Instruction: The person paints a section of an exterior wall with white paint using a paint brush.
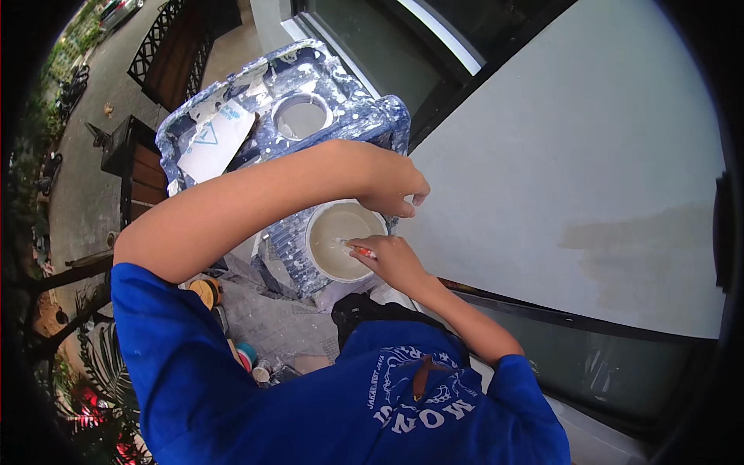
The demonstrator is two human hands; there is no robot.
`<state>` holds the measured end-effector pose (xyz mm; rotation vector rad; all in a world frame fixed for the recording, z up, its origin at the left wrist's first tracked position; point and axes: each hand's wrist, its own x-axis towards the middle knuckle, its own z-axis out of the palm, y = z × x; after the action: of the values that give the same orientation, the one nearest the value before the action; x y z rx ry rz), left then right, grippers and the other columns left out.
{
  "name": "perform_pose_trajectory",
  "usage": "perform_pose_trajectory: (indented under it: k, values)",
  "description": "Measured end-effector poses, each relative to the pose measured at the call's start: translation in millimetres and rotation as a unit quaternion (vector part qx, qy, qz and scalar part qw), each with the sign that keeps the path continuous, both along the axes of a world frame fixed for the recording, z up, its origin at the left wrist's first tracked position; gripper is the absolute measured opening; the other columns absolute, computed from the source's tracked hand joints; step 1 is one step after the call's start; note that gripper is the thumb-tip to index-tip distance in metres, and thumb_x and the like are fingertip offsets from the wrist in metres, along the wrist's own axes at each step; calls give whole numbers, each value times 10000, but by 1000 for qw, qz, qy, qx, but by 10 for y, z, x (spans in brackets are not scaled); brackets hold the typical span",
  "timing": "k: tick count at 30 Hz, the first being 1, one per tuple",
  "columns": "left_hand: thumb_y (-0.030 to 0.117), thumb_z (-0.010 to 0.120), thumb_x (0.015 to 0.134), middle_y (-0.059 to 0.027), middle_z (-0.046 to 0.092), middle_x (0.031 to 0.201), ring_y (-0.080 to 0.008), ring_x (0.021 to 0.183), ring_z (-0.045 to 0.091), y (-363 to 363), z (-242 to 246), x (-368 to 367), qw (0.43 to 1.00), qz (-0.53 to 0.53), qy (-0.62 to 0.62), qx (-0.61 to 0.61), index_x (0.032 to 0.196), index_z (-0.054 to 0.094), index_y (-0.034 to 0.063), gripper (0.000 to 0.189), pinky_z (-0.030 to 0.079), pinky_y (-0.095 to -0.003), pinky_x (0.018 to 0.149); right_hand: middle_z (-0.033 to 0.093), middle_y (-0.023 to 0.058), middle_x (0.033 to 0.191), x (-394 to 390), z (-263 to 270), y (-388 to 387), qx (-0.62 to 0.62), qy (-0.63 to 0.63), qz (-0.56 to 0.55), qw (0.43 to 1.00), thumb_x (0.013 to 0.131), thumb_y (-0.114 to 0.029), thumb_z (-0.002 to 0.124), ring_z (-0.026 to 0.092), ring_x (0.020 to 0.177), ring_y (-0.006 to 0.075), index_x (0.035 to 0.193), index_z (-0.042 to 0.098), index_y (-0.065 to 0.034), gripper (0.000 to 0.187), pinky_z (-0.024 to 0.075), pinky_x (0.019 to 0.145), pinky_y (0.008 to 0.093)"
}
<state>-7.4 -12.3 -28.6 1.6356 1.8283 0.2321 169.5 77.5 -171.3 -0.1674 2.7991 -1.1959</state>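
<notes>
My right hand [398,264] grips a small paintbrush by its orange handle [365,252]. The brush tip is over the beige paint [340,224] in a round white bucket [310,256]; whether it touches the paint is hard to tell. Above the bucket's far right rim, my left hand [395,181] hangs with loosely curled fingers, a small gap by the thumb and nothing visible in it. Behind that arm rises the paint-spattered blue top of what looks like a plastic stepladder [360,125], with a round opening. A white sheet [218,141] bearing blue print lies on it.
To the right stands a pale wall [552,157] with a beige patch [633,253]. Dark-framed glass [378,64] lies beyond and more glass [610,360] below. A yellow round object [204,292] and small containers [263,370] sit on the floor. A gate [174,52] borders the street.
</notes>
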Motion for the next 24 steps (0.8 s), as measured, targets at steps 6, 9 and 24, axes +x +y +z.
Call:
perform_pose_trajectory:
  k: [6, 9, 24]
  values:
    - [305, 593, 989, -233, 715, 1049, -397, 1029, 682, -53, 12, 47, 1000, -2, -1, -31, 1215, 649, 36, 356, 527, -479, 904, 746, 181, 916, -237, -1227, -362, 84, -68, 117, 987, 889, -221, 739, 707, 878, 369, 986, 775, -54, 197, 551, 838, 466]
    - [330, 587, 998, -231, 715, 1049, -396, 1027, 684, -70, 79, 56, 1000, 6, -11, -23, 1218, 649, 37, 372, 525, -482, 907, 743, 179, 916, -198, -1485, -425, 116, -101, 150, 977, 878, -240, 748, 703, 904, 362, 936, 766, -62, 188, 552, 841, 462]
    - [450, 494, 1044, -255, 715, 1050, -419, 1020, 684, -56, 116, 44, 999, 1, -17, -27, 1186, 673, 26, 482, 533, -488, 904, 764, 188, 955, 403, -289, 73, -126, -85, -120, 981, 987, -249, 681, 752, 859, 251, 1140, 757, -24, 282, 587, 731, 336]
